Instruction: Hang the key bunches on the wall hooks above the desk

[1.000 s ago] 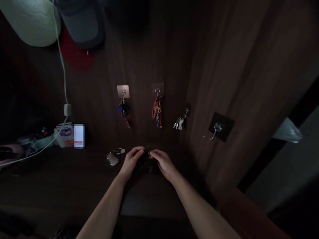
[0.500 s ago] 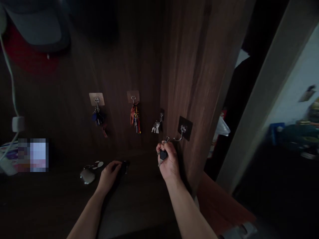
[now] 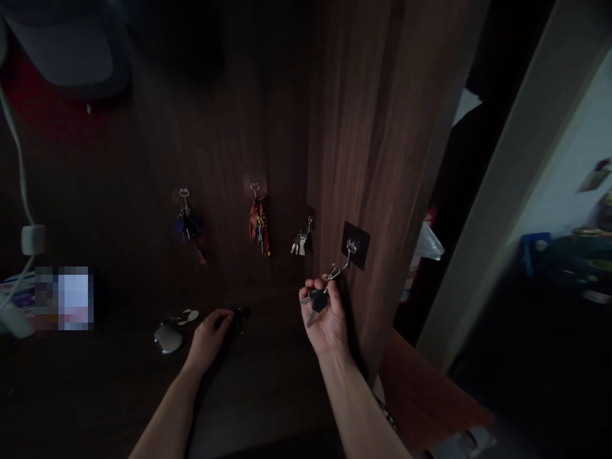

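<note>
My right hand is closed, palm up, round a bunch of keys with a black head. The keys' metal snap clip sits at the curved end of the wall hook and seems to be on it. My left hand rests on the dark shelf, its fingers closed on a small black object too dark to identify. Left of that hand lie a silver rounded fob and a white-ended tag.
On the back panel, hooks carry a blue and dark key bunch, keys with orange and yellow straps and silver keys. A white cable hangs at left, and a wooden side panel rises at right.
My right hand has turned more palm up and moved slightly right and down. The snap clip has come from beside the hook to its tip. My left hand stays put.
</note>
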### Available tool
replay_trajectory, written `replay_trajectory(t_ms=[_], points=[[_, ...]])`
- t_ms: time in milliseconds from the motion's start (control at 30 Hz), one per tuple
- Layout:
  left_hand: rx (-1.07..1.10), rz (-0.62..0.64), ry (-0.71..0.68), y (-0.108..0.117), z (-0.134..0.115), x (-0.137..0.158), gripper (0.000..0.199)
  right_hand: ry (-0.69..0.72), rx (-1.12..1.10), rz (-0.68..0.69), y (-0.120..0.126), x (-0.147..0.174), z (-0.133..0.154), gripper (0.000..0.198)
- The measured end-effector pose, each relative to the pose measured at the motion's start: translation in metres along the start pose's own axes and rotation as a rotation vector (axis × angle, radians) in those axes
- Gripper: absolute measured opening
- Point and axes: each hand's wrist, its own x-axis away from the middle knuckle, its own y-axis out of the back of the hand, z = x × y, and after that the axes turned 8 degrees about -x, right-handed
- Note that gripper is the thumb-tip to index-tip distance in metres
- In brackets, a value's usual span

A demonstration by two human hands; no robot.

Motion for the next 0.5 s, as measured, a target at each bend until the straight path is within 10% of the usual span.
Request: replay_trajectory(t_ms=[267,500], points=[[0.007,-0.004,-0.017,-0.001,0.002,0.0,0.024,-0.118,0.095,-0.019,0.018,0.005,-0.012,0.038],[0.013,-0.003,-0.003,-0.003,0.004,0.0,0.023,-0.337,0.029,-0.176,0.031,0.005,-0.031,0.023]])
